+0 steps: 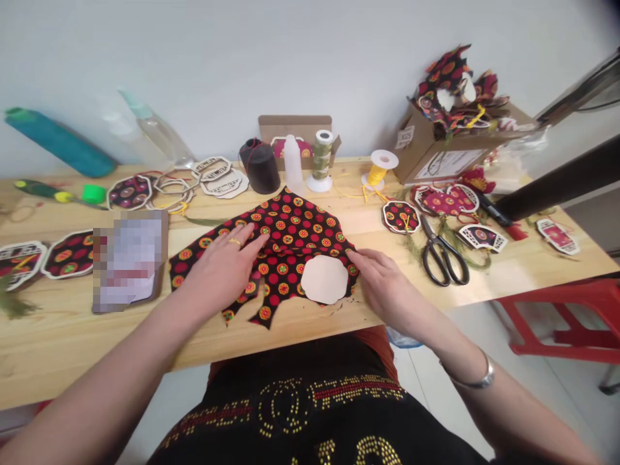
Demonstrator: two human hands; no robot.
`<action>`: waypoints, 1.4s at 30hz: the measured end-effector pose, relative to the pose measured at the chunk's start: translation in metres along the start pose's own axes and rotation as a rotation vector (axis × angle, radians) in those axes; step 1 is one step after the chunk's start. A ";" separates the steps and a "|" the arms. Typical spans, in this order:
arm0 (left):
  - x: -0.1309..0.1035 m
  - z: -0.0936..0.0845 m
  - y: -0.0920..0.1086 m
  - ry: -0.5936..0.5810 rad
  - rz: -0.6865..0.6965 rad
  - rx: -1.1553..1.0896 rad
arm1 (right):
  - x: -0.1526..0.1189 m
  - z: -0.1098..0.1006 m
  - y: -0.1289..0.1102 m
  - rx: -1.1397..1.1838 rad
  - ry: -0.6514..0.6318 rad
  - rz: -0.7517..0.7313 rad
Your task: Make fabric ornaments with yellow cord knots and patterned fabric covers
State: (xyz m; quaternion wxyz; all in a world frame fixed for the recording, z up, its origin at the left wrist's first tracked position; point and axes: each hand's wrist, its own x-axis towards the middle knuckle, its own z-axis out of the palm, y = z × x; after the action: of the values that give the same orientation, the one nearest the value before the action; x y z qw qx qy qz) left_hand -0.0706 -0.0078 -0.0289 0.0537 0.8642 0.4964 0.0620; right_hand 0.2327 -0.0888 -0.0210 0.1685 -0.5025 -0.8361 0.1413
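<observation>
A piece of black cotton cloth (303,223) with red dots and small flower motifs lies on the wooden table in front of me, its near edge cut into ragged points. My left hand (225,261), a ring on one finger, rests flat on the cloth's left half with fingers stretched out. At the right edge, my right hand (390,284) pinches the cloth between thumb and fingers. Close to that hand, a white card shape (324,279) with a scalloped outline lies on the cloth near its front edge. Black-handled scissors (444,255) lie apart to the right.
Behind the cloth stand a black thread cone (260,166), a white bottle (292,165) and a yellow thread spool (380,171). A cardboard box (426,145) overflows with scraps. Finished fabric ornaments (448,200) lie at right; a phone (133,261) lies at left.
</observation>
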 end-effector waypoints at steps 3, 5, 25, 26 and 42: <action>0.007 -0.010 -0.003 -0.012 -0.006 0.034 | -0.008 0.005 -0.011 -0.027 0.001 -0.012; 0.001 -0.021 0.007 0.054 -0.036 0.015 | -0.009 0.004 -0.014 -0.026 0.025 -0.004; -0.035 0.026 0.065 0.119 0.312 -0.070 | 0.131 0.016 0.008 -0.206 -0.177 -0.232; -0.035 0.026 0.065 0.118 0.315 -0.080 | 0.127 0.014 0.010 -0.231 -0.162 -0.177; -0.029 0.008 0.061 0.226 0.293 -0.309 | 0.045 -0.009 -0.016 0.170 0.042 -0.101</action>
State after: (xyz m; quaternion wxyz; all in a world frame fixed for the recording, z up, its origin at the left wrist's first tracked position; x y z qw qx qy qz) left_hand -0.0317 -0.0636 -0.0285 0.1200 0.8961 0.3531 0.2409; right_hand 0.2041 -0.0559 -0.0002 0.2349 -0.4466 -0.8417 0.1924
